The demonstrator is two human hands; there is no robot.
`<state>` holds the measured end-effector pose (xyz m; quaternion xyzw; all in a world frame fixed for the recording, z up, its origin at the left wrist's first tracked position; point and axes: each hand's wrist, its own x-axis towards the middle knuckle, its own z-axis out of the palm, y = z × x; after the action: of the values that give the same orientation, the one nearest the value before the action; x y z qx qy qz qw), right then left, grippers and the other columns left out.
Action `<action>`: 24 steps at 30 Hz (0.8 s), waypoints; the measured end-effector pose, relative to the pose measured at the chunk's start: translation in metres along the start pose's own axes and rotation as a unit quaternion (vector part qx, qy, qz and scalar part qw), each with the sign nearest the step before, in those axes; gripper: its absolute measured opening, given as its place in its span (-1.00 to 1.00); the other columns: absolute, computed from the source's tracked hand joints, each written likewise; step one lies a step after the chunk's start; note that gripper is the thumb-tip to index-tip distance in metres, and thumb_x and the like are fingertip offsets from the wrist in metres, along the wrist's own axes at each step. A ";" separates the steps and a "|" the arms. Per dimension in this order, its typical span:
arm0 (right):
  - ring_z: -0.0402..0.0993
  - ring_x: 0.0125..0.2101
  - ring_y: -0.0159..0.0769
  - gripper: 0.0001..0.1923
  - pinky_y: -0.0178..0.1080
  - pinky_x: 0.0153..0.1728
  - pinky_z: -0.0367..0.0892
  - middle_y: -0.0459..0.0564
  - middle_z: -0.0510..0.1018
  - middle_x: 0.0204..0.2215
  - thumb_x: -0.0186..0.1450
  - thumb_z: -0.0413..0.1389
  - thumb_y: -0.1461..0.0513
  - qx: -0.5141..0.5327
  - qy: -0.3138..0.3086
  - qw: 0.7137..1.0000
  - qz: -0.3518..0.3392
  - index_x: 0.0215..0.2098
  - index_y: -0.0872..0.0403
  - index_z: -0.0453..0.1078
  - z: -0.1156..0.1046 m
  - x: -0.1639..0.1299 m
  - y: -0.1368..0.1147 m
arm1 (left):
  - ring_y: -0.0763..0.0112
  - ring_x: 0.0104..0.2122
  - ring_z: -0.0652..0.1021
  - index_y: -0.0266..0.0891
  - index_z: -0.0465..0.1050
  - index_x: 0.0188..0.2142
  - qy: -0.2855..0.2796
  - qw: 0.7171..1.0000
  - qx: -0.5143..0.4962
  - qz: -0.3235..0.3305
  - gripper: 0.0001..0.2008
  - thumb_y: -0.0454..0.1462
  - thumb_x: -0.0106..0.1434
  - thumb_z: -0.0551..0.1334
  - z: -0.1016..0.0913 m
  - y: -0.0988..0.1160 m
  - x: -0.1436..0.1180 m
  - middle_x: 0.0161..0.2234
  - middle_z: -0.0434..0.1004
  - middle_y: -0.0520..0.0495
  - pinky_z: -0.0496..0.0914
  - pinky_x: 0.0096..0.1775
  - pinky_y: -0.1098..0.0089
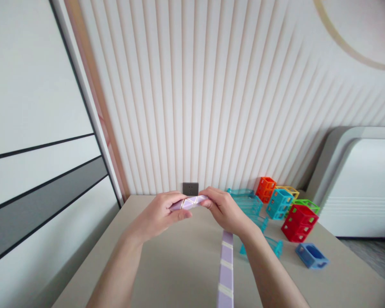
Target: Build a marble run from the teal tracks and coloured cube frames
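Both my hands hold one end of a purple snake puzzle made of wedge segments with pale seams. My left hand grips its left part with thumb underneath. My right hand pinches the right part. The rest of the purple chain hangs down below my right wrist toward the bottom edge, over a beige table.
To the right on the table stand plastic cage blocks: red, orange, teal, green, yellow, and a blue one. Clear teal track pieces lie beside them. A wall socket and ribbed wall stand behind.
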<state>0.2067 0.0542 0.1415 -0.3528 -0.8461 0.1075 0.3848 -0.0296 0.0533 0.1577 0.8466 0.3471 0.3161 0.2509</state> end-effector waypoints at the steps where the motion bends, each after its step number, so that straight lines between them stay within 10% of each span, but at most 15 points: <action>1: 0.46 -0.35 -0.31 -0.51 -0.31 -0.31 0.30 -0.02 0.55 -0.36 0.51 -0.13 -0.08 0.039 -0.012 0.999 0.014 -0.18 0.08 0.45 0.001 0.000 0.003 | 0.39 -0.38 0.48 -0.20 0.54 -0.18 0.009 1.000 0.005 0.017 -0.68 0.00 0.33 0.26 0.002 -0.002 0.001 -0.36 0.50 0.03 0.29 -0.34 0.46; 6: 0.31 -0.62 -0.43 -0.38 -0.38 -0.56 0.17 -0.15 0.38 -0.65 0.44 -0.14 -0.21 0.198 -0.070 0.968 0.136 -0.48 0.07 0.29 0.019 0.000 0.012 | 0.31 -0.12 0.53 -0.14 0.44 0.09 0.069 0.994 0.040 0.080 -0.67 -0.09 0.41 0.20 0.010 -0.019 0.007 -0.12 0.50 -0.09 0.37 -0.09 0.40; 10: 0.29 -0.68 -0.47 -0.40 -0.39 -0.62 0.16 -0.17 0.38 -0.66 0.39 -0.03 -0.22 0.332 -0.056 0.919 0.205 -0.49 0.08 0.31 0.035 0.005 0.013 | 0.33 -0.14 0.55 -0.16 0.50 -0.09 0.105 0.988 0.048 0.105 -0.81 -0.17 0.44 0.15 0.010 -0.029 0.011 -0.17 0.52 -0.07 0.39 -0.09 0.41; 16: 0.59 -0.35 -0.30 -0.37 -0.20 -0.25 0.49 -0.09 0.60 -0.30 0.28 0.25 -0.07 0.485 0.078 0.823 0.286 0.20 0.00 0.27 0.037 0.009 0.008 | 0.40 -0.38 0.52 -0.19 0.49 -0.14 0.375 0.925 0.052 -0.031 -0.79 -0.12 0.39 0.19 -0.007 -0.040 0.007 -0.35 0.52 0.00 0.39 -0.34 0.44; 21: 0.57 -0.06 -0.17 -0.41 -0.05 0.06 0.39 0.12 0.62 -0.08 0.23 0.33 -0.05 0.573 -0.063 0.772 0.268 0.09 0.07 0.36 0.063 0.003 -0.005 | 0.52 -0.68 0.31 -0.17 0.40 -0.09 0.513 0.840 -0.134 -0.113 -0.70 -0.02 0.40 0.13 -0.005 -0.055 0.011 -0.56 0.29 0.16 0.16 -0.65 0.53; 24: 0.59 -0.13 -0.20 -0.45 -0.07 0.01 0.41 0.08 0.62 -0.20 0.27 0.23 -0.15 0.577 -0.053 0.775 0.255 -0.04 0.09 0.37 0.085 0.003 -0.018 | 0.45 -0.59 0.46 -0.19 0.37 -0.01 0.496 0.856 -0.084 -0.119 -0.69 -0.06 0.42 0.08 -0.002 -0.059 0.013 -0.43 0.45 0.03 0.37 -0.55 0.46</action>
<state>0.1341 0.0507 0.0931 -0.2611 -0.5241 0.6878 0.4290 -0.0494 0.1006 0.1260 0.5060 0.4957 0.6895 0.1512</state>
